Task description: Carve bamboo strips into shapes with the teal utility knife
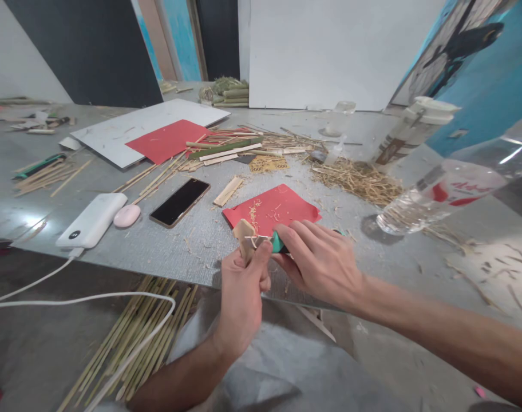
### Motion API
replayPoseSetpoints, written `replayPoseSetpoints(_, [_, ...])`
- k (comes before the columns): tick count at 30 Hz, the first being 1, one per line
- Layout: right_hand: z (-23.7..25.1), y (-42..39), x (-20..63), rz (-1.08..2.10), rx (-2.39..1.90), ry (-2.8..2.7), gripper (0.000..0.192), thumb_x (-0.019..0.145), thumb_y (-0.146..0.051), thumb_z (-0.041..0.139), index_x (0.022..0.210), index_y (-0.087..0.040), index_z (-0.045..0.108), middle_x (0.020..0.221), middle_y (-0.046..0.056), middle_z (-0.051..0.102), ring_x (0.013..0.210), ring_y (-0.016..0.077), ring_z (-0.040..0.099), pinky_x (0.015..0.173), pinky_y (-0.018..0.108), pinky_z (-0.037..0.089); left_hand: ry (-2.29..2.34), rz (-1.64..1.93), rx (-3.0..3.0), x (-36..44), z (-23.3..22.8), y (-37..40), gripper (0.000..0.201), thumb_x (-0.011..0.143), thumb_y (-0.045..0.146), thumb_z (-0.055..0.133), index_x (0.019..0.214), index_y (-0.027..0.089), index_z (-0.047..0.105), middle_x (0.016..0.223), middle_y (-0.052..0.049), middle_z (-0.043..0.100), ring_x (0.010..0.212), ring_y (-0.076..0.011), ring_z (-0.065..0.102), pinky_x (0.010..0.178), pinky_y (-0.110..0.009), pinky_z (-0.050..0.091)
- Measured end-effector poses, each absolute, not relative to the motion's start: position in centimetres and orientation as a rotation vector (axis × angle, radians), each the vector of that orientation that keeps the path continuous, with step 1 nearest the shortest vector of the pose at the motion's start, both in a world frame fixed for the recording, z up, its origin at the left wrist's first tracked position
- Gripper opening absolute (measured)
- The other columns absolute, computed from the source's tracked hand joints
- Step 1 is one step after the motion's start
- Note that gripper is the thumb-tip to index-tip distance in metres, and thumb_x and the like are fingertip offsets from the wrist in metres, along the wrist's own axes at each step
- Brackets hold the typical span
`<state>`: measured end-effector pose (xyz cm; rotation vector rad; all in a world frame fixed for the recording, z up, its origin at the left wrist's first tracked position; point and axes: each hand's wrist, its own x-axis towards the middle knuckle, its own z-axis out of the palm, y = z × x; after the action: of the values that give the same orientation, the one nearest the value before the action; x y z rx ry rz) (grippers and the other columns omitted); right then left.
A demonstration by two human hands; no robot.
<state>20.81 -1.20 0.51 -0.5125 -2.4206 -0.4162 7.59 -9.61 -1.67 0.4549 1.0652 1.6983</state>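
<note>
My left hand [244,286] is closed around a small pale piece of wood [244,230], whose top end sticks up above the fingers. In my right hand [323,260] is a utility knife [279,242] with a green and black handle. Its blade lies against the wood's edge, close to my left thumb, and a thin curl of shaving shows there. Just beyond both hands a red sheet [282,206] lies on the table, with wood shavings scattered on it. Another flat wooden piece [228,191] rests behind it to the left.
A phone [180,201], a pink round case [127,216] and a white power bank [93,220] with a cable lie left. A clear water bottle [450,183] and a straw heap [359,180] stand right. Bamboo strips [226,147] lie behind; stalks [136,343] lie below the table edge.
</note>
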Motion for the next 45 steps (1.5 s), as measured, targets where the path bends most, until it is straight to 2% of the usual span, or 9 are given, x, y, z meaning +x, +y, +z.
replayPoseSetpoints(5, [0.7,0.2,20.9,-0.319,-0.416,-2.453,0.031,0.114,-0.038,0.044,0.103,-0.017,0.064,0.080,0.005,0.067,0.068,0.0194,0.057,0.060,0.033,0.035,1.031,1.598,0.522,6.8,-1.6,-9.6,0.064,0.078,0.055,0.093,0.070,0.023,0.038,0.057,0.013,0.024,0.050,-0.0041,0.015,0.045,-0.020,0.020])
replayPoseSetpoints(8, [0.7,1.4,21.2,-0.226,-0.392,-2.484,0.037,0.115,-0.043,0.042,0.109,-0.015,0.064,0.083,0.006,0.070,0.068,0.0190,0.059,0.058,0.032,0.034,0.946,1.546,0.605,5.6,-1.3,-9.9,0.041,0.090,0.046,0.086,0.091,0.021,0.053,0.062,0.012,0.037,0.050,-0.0043,0.020,0.047,-0.019,0.022])
replayPoseSetpoints(9, [0.8,1.7,21.3,-0.185,-0.375,-2.501,0.039,0.115,-0.045,0.041,0.111,-0.014,0.064,0.084,0.006,0.070,0.068,0.0187,0.060,0.058,0.032,0.034,0.914,1.531,0.606,5.3,-1.2,-10.0,0.035,0.094,0.044,0.081,0.099,0.022,0.054,0.063,0.011,0.041,0.050,-0.0045,0.022,0.047,-0.019,0.022])
replayPoseSetpoints(12, [0.9,2.3,21.8,-0.023,-0.301,-2.580,0.042,0.116,-0.047,0.037,0.115,-0.014,0.063,0.083,0.004,0.070,0.066,0.0171,0.059,0.058,0.031,0.034,0.865,1.498,0.607,4.5,-1.2,-10.2,0.029,0.100,0.043,0.072,0.107,0.023,0.053,0.062,0.010,0.047,0.047,-0.0049,0.027,0.048,-0.019,0.024])
replayPoseSetpoints(17, [1.1,2.7,22.2,0.224,-0.314,-2.620,0.038,0.116,-0.042,0.033,0.102,-0.018,0.059,0.072,-0.001,0.059,0.058,0.0144,0.049,0.056,0.029,0.030,0.858,1.475,0.610,4.4,-1.8,-10.1,0.025,0.103,0.042,0.068,0.106,0.022,0.053,0.063,0.008,0.053,0.046,-0.0046,0.033,0.047,-0.018,0.027])
replayPoseSetpoints(22, [1.2,2.9,22.4,0.311,-0.317,-2.641,0.034,0.115,-0.039,0.036,0.098,-0.020,0.057,0.070,-0.002,0.057,0.058,0.0141,0.047,0.057,0.029,0.029,0.874,1.487,0.609,4.5,-2.0,-10.1,0.030,0.099,0.045,0.072,0.101,0.020,0.057,0.063,0.007,0.053,0.045,-0.0050,0.033,0.045,-0.018,0.025])
replayPoseSetpoints(31, [1.2,3.1,22.5,0.267,-0.419,-2.615,0.029,0.112,-0.034,0.037,0.090,-0.023,0.051,0.065,-0.004,0.050,0.053,0.0135,0.040,0.056,0.030,0.025,0.890,1.501,0.608,4.2,-2.2,-10.1,0.029,0.100,0.045,0.071,0.099,0.022,0.053,0.062,0.008,0.052,0.042,-0.0043,0.034,0.045,-0.017,0.027])
replayPoseSetpoints(45, [1.1,2.8,22.3,0.349,-0.448,-2.679,0.032,0.114,-0.039,0.034,0.090,-0.023,0.048,0.065,-0.004,0.050,0.053,0.0138,0.041,0.055,0.031,0.022,0.999,1.487,0.746,4.2,-2.7,-10.0,0.031,0.104,0.050,0.066,0.099,0.021,0.056,0.060,0.009,0.052,0.042,-0.0050,0.040,0.043,-0.018,0.030])
